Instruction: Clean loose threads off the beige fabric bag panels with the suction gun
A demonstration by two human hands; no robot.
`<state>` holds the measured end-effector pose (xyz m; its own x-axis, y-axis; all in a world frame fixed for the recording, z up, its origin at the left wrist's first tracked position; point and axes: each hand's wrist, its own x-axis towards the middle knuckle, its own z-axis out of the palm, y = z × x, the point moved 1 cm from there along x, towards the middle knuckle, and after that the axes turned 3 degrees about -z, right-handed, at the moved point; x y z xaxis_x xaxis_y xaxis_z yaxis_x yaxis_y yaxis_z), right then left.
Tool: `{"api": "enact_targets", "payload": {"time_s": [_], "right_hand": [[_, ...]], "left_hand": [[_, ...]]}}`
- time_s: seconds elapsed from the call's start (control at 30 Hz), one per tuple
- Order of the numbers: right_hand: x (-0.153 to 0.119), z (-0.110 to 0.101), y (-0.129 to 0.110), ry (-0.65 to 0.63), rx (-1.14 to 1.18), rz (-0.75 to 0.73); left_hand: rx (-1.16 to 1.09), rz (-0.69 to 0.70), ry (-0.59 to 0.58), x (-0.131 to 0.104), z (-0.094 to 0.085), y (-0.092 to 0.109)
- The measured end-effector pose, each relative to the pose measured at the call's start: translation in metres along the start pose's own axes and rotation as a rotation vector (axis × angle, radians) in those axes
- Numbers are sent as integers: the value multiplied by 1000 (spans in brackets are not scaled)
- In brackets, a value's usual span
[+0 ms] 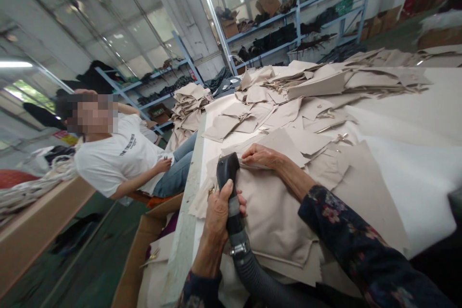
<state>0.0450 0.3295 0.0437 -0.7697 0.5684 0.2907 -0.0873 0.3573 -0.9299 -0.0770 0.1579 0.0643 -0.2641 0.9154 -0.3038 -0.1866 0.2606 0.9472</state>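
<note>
My left hand (217, 211) is wrapped around the grip of a black vacuum nozzle (227, 169), which stands tilted with its head upward. From a metal clamp below the grip, a ribbed black hose (260, 276) runs off the bottom edge. Just right of the nozzle head, my right hand (263, 155) pinches the upper edge of a beige fabric piece (270, 211), a sewn pouch or panel lying on the table. The nozzle mouth sits close to that edge; whether they touch I cannot tell. Fingertips of the right hand are partly hidden by the cloth.
Heaps of beige fabric pieces (317, 82), some with metal zipper parts, spread over the white-covered table (407, 120). At left a person in a white T-shirt (119, 159) sits beside the table edge. A cardboard box (135, 250) holding fabric stands below. Blue shelving (298, 9) lines the back.
</note>
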Motion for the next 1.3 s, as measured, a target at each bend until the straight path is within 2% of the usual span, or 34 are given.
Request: {"api": "enact_targets", "payload": {"time_s": [0.13, 0.27, 0.47, 0.67, 0.73, 0.87, 1.0, 1.13, 1.3], "right_hand": [[-2, 3, -2, 7, 89, 13], [-3, 2, -1, -15, 110, 31], [0, 1, 6, -3, 96, 38], [-5, 0, -5, 39, 56, 8], [-7, 0, -8, 38, 57, 14], [-6, 2, -6, 22, 67, 20], [-2, 5, 0, -8, 31, 37], [-2, 6, -2, -13, -33, 34], [-3, 7, -14, 97, -44, 3]], "left_hand": [[48, -37, -42, -8, -7, -10], [70, -14, -39, -6, -14, -14], [46, -11, -18, -1, -13, -10], [-19, 60, 56, -10, -21, 5], [-22, 45, 51, -13, -24, 6], [34, -3, 6, -15, -22, -4], [50, -36, -15, -7, -14, -15], [-8, 42, 62, -5, -15, -10], [-170, 74, 233, -37, -41, -4]]}}
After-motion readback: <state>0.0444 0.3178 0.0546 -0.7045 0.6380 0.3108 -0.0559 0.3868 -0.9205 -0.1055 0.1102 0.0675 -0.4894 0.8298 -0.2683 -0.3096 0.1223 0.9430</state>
